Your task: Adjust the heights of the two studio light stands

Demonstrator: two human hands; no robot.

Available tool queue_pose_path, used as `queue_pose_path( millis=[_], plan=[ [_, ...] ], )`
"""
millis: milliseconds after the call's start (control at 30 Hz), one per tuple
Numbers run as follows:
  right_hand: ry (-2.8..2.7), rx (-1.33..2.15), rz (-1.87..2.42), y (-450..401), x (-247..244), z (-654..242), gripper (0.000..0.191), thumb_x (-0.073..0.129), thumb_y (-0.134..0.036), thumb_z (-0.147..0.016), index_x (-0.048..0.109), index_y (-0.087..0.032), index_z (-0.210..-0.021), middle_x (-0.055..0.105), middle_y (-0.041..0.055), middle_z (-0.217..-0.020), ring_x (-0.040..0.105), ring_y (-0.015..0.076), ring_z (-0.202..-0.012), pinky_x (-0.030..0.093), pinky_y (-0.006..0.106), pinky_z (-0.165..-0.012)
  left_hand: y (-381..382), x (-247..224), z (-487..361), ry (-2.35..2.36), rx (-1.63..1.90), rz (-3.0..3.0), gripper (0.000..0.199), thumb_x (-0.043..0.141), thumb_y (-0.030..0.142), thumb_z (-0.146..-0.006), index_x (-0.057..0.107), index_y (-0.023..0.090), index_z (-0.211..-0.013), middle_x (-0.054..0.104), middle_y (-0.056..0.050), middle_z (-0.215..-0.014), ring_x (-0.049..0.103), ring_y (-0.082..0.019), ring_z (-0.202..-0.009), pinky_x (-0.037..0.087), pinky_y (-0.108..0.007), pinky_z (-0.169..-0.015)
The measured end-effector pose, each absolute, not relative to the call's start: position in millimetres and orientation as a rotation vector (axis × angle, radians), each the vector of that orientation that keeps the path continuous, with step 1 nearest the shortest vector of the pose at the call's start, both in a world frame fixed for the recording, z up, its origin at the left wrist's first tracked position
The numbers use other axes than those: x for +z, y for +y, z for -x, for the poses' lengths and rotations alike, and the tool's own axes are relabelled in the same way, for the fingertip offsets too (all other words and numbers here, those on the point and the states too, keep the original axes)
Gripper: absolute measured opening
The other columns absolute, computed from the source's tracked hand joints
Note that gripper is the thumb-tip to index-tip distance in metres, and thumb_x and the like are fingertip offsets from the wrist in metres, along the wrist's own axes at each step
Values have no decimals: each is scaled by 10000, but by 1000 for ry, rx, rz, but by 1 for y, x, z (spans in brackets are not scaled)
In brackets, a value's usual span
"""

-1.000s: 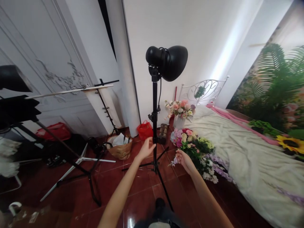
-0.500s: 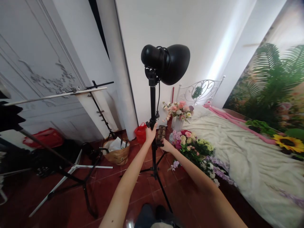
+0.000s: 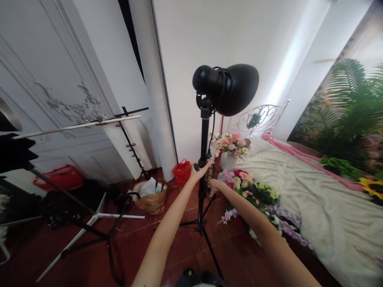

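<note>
Photo studio, shown by: black bell-shaped lamp on black tripod stand; black flapped light at left edge; white scrollwork-moulded wall panel; cream-draped bed with white curled-metal headboard; pink, purple and yellow flower bunch beside bed; green palm backdrop at right, blurry, perhaps printed.

A red tiled floor is supporting the black light stand on its spread legs. To the left of this stand, a small red bag, a light-brown basket and a white-legged stand are resting on the same floor. To the right, a cream-draped bed is carrying pink cloth, green foliage and a sunflower, which are lying along its far side.
</note>
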State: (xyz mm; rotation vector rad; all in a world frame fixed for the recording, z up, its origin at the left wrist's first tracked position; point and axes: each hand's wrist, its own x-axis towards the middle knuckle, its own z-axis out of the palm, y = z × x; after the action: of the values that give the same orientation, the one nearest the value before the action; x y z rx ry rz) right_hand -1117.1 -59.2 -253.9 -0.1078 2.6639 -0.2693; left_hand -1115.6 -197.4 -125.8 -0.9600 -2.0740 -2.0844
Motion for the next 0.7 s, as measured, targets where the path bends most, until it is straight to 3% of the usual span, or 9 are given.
queue_pose_path(
  millis=[233, 367, 500, 567, 700],
  plan=[
    [2738, -282, 204, -55, -253, 1117, 460, 851, -298, -365, 642, -190, -761, 645, 6, -760, 612, 214, -747, 459, 257, -659, -197, -124, 1121, -2124, -1917, 1033, 267, 608, 397, -763, 613, 145, -676, 633, -38, -614, 568, -139, -578, 480, -291, -601],
    [2906, -208, 182, -61, -265, 1097, 445, 790, -256, -554, 603, -206, -954, 662, 57, -895, 622, 239, -829, 450, 268, -678, -192, -126, 1124, -2099, -1860, 984, 271, 598, 386, -775, 596, 159, -627, 612, -32, -560, 583, -157, -601, 485, -306, -633],
    [3121, -164, 115, -73, -289, 1070, 228, 494, -146, -821, 545, -215, -1033, 648, 86, -959, 587, 223, -938, 433, 268, -717, -189, -130, 1128, -2125, -1837, 946, 240, 589, 389, -781, 607, 171, -680, 636, -36, -618, 593, -174, -635, 483, -324, -644],
    [3194, -169, 103, -76, -297, 1064, 234, 414, -124, -854, 524, -211, -1042, 635, 92, -981, 564, 213, -961, 433, 264, -718, -188, -133, 1130, -2137, -1835, 935, 241, 580, 395, -788, 605, 176, -690, 641, -40, -643, 589, -177, -628, 480, -333, -643],
    [3170, -139, -5, -72, -299, 1073, 288, 490, -157, -820, 474, -171, -1107, 597, 132, -1067, 515, 232, -1045, 447, 275, -741, -186, -138, 1135, -2153, -1834, 923, 254, 574, 416, -793, 602, 180, -704, 619, -28, -610, 571, -164, -578, 478, -328, -623]
  ],
)
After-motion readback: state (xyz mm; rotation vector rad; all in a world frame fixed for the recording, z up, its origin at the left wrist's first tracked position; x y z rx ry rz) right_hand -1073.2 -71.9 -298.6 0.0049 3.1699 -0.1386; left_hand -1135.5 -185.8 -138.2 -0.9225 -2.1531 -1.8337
